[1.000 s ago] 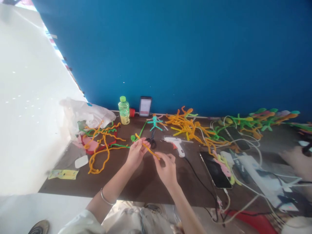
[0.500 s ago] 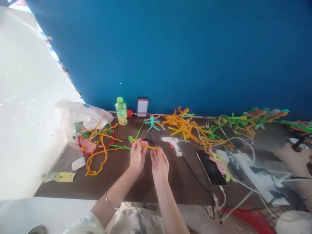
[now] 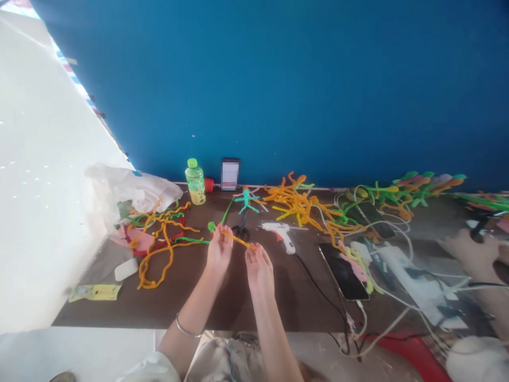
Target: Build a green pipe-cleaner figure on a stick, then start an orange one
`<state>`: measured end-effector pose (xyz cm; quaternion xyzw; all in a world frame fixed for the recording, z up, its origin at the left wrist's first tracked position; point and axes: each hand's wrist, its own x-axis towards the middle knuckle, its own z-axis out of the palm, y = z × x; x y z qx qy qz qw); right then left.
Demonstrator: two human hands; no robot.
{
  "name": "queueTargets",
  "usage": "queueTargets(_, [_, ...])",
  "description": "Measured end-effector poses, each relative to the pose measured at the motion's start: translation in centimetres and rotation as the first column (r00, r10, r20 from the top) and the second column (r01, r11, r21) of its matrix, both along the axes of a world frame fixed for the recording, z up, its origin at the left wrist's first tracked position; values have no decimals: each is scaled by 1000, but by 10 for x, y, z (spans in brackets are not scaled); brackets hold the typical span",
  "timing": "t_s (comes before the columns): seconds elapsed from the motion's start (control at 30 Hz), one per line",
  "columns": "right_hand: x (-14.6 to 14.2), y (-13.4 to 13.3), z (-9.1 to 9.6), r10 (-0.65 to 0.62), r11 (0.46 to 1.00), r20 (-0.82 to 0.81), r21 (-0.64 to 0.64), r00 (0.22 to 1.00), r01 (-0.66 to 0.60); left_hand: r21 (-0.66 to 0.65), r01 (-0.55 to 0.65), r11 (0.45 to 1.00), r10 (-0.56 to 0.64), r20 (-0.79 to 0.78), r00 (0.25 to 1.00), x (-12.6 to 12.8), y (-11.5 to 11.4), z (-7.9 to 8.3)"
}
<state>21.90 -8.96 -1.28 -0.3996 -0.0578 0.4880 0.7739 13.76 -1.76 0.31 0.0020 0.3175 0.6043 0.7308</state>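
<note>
An orange pipe cleaner [image 3: 239, 240] stretches between my two hands over the dark table. My left hand [image 3: 220, 249] pinches its left end, and my right hand [image 3: 260, 265] grips the other end with fingertips. Just beyond my left hand lies a green pipe-cleaner piece [image 3: 212, 227]. Behind my hands are dark-handled scissors [image 3: 241, 232], partly hidden, and a small turquoise pipe-cleaner figure [image 3: 246, 199]. A white glue gun [image 3: 280, 233] rests to the right of my right hand.
Loose orange pipe cleaners [image 3: 163, 239] spread at left by a plastic bag [image 3: 135, 188]. A bottle [image 3: 195, 183] stands at the back. Right are orange pipe-cleaner pieces [image 3: 298, 201], a phone [image 3: 344, 271], tangled cables [image 3: 385, 307] and another person's hand [image 3: 469, 249].
My hands have moved slightly apart, and the orange pipe cleaner between them is straighter, slanting down to the right. The view has shifted a little.
</note>
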Motion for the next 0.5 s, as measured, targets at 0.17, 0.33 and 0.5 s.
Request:
queueTargets(0.17, [1, -6, -2, -5, 999, 5, 45, 1000, 5, -20, 16, 1000, -14, 77, 997, 2, 4, 7])
queueTargets(0.33, [-3, -12, -1, -12, 996, 153, 94, 988, -2, 25, 48, 999, -53, 274, 960, 0, 5, 17])
queueTargets(0.5, [-12, -18, 16, -39, 999, 533, -7, 845, 51, 17, 116, 993, -116, 279, 953, 3, 17, 20])
